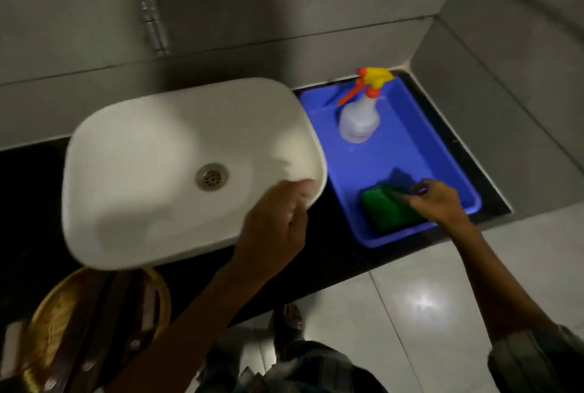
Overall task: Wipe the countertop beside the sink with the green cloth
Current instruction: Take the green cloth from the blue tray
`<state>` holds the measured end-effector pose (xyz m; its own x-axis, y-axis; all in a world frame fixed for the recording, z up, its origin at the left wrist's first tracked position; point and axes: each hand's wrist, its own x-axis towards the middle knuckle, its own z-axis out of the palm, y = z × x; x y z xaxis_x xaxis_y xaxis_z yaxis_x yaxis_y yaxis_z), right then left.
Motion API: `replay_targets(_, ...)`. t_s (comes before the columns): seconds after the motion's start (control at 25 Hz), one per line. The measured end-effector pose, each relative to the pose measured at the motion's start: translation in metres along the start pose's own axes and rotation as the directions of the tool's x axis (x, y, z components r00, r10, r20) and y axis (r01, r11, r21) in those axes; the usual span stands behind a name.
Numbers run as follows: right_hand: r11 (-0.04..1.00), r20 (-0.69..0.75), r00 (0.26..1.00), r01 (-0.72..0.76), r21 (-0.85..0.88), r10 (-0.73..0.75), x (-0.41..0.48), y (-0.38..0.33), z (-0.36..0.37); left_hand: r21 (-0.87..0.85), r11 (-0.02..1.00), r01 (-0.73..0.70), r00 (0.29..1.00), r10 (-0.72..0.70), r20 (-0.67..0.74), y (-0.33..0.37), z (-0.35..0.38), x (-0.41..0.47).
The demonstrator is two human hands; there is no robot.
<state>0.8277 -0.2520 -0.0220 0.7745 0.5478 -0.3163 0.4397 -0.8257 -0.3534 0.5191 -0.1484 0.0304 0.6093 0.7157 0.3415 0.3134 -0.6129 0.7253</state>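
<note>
The green cloth [387, 210] lies folded in the near end of a blue tray [407, 155], which rests on the black countertop [335, 234] to the right of the white sink [177, 171]. My right hand [437, 199] reaches into the tray, its fingertips touching the cloth's right edge; whether it grips the cloth is unclear. My left hand [278, 225] is curled over the sink's near right rim.
A clear spray bottle [361, 111] with a yellow and orange trigger stands at the tray's far end. A metal tap [148, 3] hangs from the wall over the sink. A woven basket [94, 326] sits below at the left. Grey walls close the corner at the right.
</note>
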Motion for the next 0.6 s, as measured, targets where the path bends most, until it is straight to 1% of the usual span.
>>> replay_targets(0.04,0.998,0.075,0.997,-0.025,-0.051,0.029,0.018,0.011,-0.001,-0.006,0.999,-0.038,0.991,0.038,0.126,0.012,0.026,0.007)
replay_targets(0.08,0.992,0.170,0.984,-0.033,-0.119,0.053,0.033,0.019,0.001,0.000,0.998,-0.058,0.960,0.056,0.274,0.020,0.052,0.012)
replay_targets(0.12,0.980,0.269,0.959,-0.031,-0.196,0.084,0.045,0.021,0.003,0.026,0.997,-0.070,0.907,0.053,0.418,0.024,0.077,0.016)
replay_targets(0.16,0.967,0.348,0.930,-0.029,-0.253,0.119,0.055,0.022,0.006,0.071,0.994,-0.087,0.838,0.034,0.545,0.025,0.099,0.020)
replay_targets(0.2,0.961,0.402,0.902,-0.049,-0.273,0.160,0.064,0.023,0.008,0.129,0.985,-0.115,0.757,0.003,0.653,0.025,0.119,0.028)
replay_targets(0.24,0.963,0.433,0.883,-0.070,-0.260,0.181,0.069,0.023,0.010,0.193,0.969,-0.153,0.687,-0.036,0.726,0.024,0.136,0.035)
replay_targets(0.28,0.968,0.451,0.873,-0.086,-0.235,0.187,0.071,0.021,0.012,0.257,0.945,-0.201,0.634,-0.074,0.770,0.022,0.148,0.041)
replay_targets(0.36,0.982,0.450,0.876,-0.121,-0.146,0.174,0.066,0.017,0.015,0.358,0.895,-0.267,0.559,-0.159,0.814,0.017,0.167,0.048)
replay_targets(0.4,0.987,0.435,0.886,-0.150,-0.054,0.158,0.061,0.013,0.016,0.395,0.880,-0.263,0.547,-0.201,0.813,0.015,0.174,0.048)
replay_targets(0.44,0.978,0.415,0.899,-0.190,0.089,0.137,0.054,0.010,0.016,0.415,0.878,-0.237,0.556,-0.228,0.800,0.013,0.177,0.048)
replay_targets(0.48,0.945,0.387,0.915,-0.218,0.245,0.110,0.046,0.005,0.015,0.419,0.886,-0.197,0.589,-0.235,0.773,0.014,0.175,0.048)
replay_targets(0.52,0.900,0.348,0.933,-0.227,0.373,0.091,0.034,-0.001,0.012,0.391,0.910,-0.141,0.641,-0.218,0.736,0.017,0.169,0.048)
replay_targets(0.56,0.863,0.295,0.952,-0.210,0.458,0.075,0.021,-0.011,0.008,0.326,0.943,-0.068,0.707,-0.184,0.682,0.019,0.158,0.048)
replay_targets(0.6,0.831,0.237,0.970,-0.181,0.527,0.061,0.007,-0.023,0.001,0.212,0.977,0.016,0.780,-0.145,0.609,0.020,0.142,0.048)
